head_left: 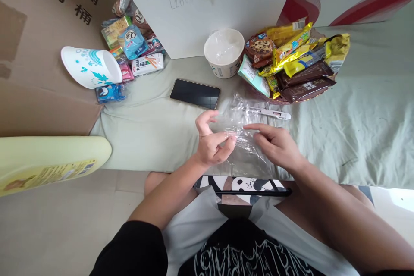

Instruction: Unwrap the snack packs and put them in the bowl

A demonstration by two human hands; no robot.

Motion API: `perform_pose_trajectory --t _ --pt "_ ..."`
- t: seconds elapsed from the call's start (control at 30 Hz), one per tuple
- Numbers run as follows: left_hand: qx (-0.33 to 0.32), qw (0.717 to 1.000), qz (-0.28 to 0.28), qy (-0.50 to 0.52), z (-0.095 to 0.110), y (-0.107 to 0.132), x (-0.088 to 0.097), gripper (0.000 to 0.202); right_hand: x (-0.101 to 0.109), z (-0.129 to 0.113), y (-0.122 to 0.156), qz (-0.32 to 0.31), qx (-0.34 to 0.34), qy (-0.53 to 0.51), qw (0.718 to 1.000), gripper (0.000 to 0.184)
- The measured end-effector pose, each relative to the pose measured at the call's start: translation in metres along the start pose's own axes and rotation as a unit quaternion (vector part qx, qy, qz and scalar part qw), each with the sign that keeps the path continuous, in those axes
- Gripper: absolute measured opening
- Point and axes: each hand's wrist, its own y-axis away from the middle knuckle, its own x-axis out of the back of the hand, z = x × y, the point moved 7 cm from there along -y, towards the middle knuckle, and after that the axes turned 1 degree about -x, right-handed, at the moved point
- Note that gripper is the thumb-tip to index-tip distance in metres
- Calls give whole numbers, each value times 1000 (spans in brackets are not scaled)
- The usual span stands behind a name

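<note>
A crumpled clear plastic bag [244,148] lies across the cloth in front of me. My left hand [211,142] pinches its left side between thumb and forefinger, while another finger sticks up. From the right, my right hand [276,144] reaches over the plastic with its forefinger stretched out and its thumb apart. Nothing shows in its grip; whether the fingertip touches the film I cannot tell. Partly under the far end of the bag is a white pen-like tool [273,113]. Just beyond my left hand lies a black phone [195,93].
A white paper bowl [223,58] with clear plastic inside stands by a white box [207,4]. Beside it, a basket [281,101] overflows with packaged snacks [300,56]. At left are a tipped paper cup [92,68], more snacks [131,41], a cardboard box [48,73] and a yellow bottle [54,159].
</note>
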Motion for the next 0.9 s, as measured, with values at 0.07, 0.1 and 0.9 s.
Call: perform_pose_trajectory --t 0.07,0.1,0.9 --pt "-61 998 0 -8 8 0 1 25 -6 2 -2 -40 -3 25 999 33" --pt "-84 996 -17 -1 11 0 0 24 -8 1 -2 -53 -1 31 998 33" --pt "454 782 -137 405 -36 12 -30 58 10 3 1 29 99 -193 976 41"
